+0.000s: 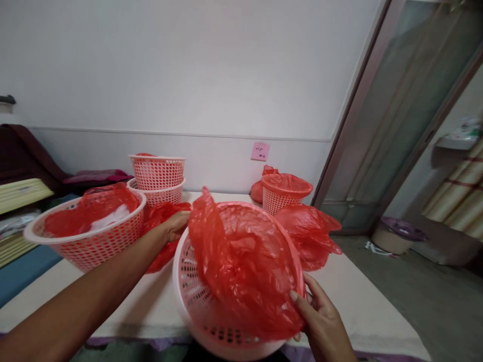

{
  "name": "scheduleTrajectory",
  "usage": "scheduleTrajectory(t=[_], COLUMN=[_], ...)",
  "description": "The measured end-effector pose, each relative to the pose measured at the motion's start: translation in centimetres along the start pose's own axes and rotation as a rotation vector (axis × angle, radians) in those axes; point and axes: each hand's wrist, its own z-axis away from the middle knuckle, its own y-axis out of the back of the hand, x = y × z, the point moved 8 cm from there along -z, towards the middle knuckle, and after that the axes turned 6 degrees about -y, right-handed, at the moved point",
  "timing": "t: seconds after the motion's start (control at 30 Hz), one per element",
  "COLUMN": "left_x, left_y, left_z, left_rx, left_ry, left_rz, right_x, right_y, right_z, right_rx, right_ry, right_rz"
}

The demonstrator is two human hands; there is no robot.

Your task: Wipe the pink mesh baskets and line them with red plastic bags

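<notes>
A pink-white perforated plastic basket (181, 281) is tilted toward me at the table's front edge. A thin red plastic bag (245, 271) lies crumpled across its mouth and is folded over the rim at the far and right sides. My left hand (177, 226) grips the basket at its upper left rim; its fingertips are hidden behind the rim and bag. At the lower right rim, my right hand (320, 311) pinches the edge of the bag against the basket, thumb inside and fingers outside.
Left stands a basket (94, 246) with red bags and something white inside. Two stacked baskets (158, 176) stand behind it. A bag-lined basket (277, 198) and a loose red bag (309, 234) are at right. A pink note (260, 151) is on the wall behind the table (362, 301).
</notes>
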Motion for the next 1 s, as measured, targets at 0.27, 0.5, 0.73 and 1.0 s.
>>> scheduleTrajectory(t=[0.27,0.5,0.73,1.0], left_x=[8.4,15.2,10.8,1.0], left_y=[1.9,-5.5,-2.3,1.2], left_z=[2.8,4.7,0.6,0.2], left_rx=[0.261,-0.15,-0.121,-0.124], left_ry=[-0.48,-0.805,-0.525,-0.044], left_rz=[-0.265,-0.816,-0.925,-0.491], right_x=[-0.9,-1.2,-0.5,-0.4], right_y=[-1.6,-2.6,-1.5,-1.0], right_z=[-1.6,-1.5,-2.0,-2.6], right_rx=[-0.062,-0.089,-0.064,-0.056], right_ry=[0.042,0.04,0.03,-0.016], right_rz=[0.04,0.045,0.05,-0.038])
